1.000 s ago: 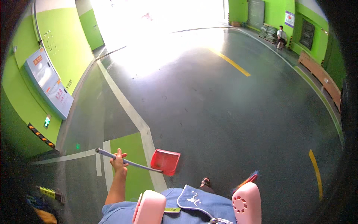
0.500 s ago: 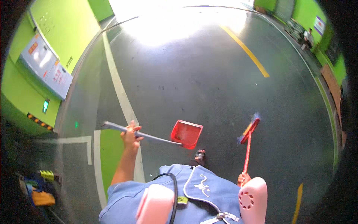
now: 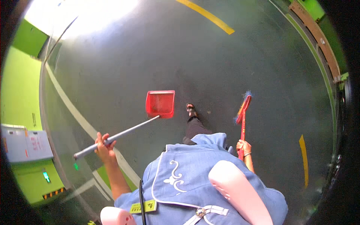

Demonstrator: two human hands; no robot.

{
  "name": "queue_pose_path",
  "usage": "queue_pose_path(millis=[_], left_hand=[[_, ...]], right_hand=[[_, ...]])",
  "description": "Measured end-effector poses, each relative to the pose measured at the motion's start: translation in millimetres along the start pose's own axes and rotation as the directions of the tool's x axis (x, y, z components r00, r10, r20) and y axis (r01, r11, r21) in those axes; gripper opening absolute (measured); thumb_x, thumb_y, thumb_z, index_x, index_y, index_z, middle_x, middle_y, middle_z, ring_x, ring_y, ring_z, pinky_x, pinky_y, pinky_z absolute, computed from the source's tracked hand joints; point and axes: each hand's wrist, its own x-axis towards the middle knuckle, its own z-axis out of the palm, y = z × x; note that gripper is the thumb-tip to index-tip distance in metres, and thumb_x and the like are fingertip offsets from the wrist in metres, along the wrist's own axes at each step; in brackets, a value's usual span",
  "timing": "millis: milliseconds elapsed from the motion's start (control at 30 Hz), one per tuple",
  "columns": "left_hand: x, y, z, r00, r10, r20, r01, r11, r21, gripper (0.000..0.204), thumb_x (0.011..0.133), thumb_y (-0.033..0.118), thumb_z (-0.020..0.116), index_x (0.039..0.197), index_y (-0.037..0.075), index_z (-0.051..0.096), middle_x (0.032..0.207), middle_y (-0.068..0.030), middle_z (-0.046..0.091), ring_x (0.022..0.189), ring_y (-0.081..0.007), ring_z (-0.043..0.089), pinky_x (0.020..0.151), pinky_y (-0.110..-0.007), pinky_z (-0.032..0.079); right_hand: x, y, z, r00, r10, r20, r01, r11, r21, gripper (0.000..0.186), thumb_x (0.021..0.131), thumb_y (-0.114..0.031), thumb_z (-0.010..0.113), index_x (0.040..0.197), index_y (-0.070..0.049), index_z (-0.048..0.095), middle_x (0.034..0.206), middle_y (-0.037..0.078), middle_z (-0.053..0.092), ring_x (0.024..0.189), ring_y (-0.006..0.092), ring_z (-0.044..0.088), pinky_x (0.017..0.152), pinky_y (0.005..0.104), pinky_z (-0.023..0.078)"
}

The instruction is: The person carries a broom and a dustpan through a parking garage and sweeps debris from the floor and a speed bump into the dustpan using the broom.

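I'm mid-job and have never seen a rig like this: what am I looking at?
There's no robot: these are a person's bare hands. The view comes from a wide fisheye camera worn on their head, looking down, so straight edges bend. The left hand holds the grey handle of a red dustpan; the right hand grips a red broom. Below is a dark floor painted with white and yellow lines. Whether the dustpan touches it is hard to tell. The blue garment and sandalled foot belong to the wearer.
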Motion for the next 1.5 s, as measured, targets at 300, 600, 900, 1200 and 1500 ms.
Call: queue_pose_path(millis=[300, 600, 900, 1200, 1500], left_hand=[[16, -9, 37, 0.999, 0.043, 0.008, -0.044, 0.997, 0.068, 0.02, 0.071, 0.021, 0.057, 0.076, 0.005, 0.045, 0.067, -0.0104, 0.055, 0.053, -0.0157, 0.054, 0.037, -0.026, 0.049], [11, -6, 61, 0.997, 0.068, 0.048, -0.074, 0.986, 0.147, 0.017, 0.073, 0.021, 0.054, 0.066, 0.008, 0.046, 0.064, -0.0062, 0.054, 0.049, -0.0092, 0.05, 0.033, -0.017, 0.045], [16, 11, 101, 0.947, 0.129, 0.294, -0.161, 0.983, 0.087, 0.02, 0.073, 0.022, 0.053, 0.061, 0.006, 0.048, 0.061, -0.0063, 0.053, 0.049, -0.0088, 0.049, 0.035, -0.019, 0.045], [-4, 18, 93, 0.852, 0.198, 0.485, -0.223, 0.975, -0.007, 0.018, 0.074, 0.019, 0.052, 0.062, 0.007, 0.046, 0.06, -0.0072, 0.053, 0.044, -0.0089, 0.047, 0.035, -0.019, 0.044], [22, 25, 93, 0.639, 0.106, 0.762, -0.193, 0.981, 0.026, 0.018, 0.073, 0.017, 0.053, 0.063, 0.004, 0.047, 0.062, -0.0082, 0.053, 0.047, -0.0096, 0.048, 0.04, -0.02, 0.046]], right_hand=[[56, -45, 46, 0.986, 0.13, 0.103, -0.158, 0.923, 0.35, 0.021, 0.071, -0.012, 0.051, 0.057, -0.01, 0.036, 0.045, -0.003, 0.035, 0.033, 0.0033, 0.034, 0.03, 0.0146, 0.03], [48, -41, 38, 0.95, 0.001, 0.313, -0.089, 0.96, 0.265, 0.02, 0.071, -0.009, 0.048, 0.055, -0.01, 0.035, 0.043, -0.003, 0.035, 0.033, 0.0044, 0.036, 0.03, 0.0157, 0.031], [3, -37, 23, 0.983, 0.092, 0.156, -0.159, 0.852, 0.498, 0.024, 0.072, -0.006, 0.043, 0.052, -0.011, 0.031, 0.042, -0.004, 0.031, 0.032, 0.0026, 0.033, 0.03, 0.0141, 0.032], [-7, -1, -15, 0.938, -0.302, 0.169, 0.256, 0.935, 0.246, 0.023, 0.072, -0.014, 0.046, 0.052, -0.012, 0.034, 0.042, -0.004, 0.034, 0.031, 0.0036, 0.032, 0.028, 0.0158, 0.027], [-61, 68, -15, 0.807, -0.554, 0.205, 0.37, 0.744, 0.556, 0.014, 0.074, -0.011, 0.047, 0.063, -0.008, 0.039, 0.049, -0.005, 0.036, 0.037, 0.0013, 0.034, 0.031, 0.0139, 0.03]])
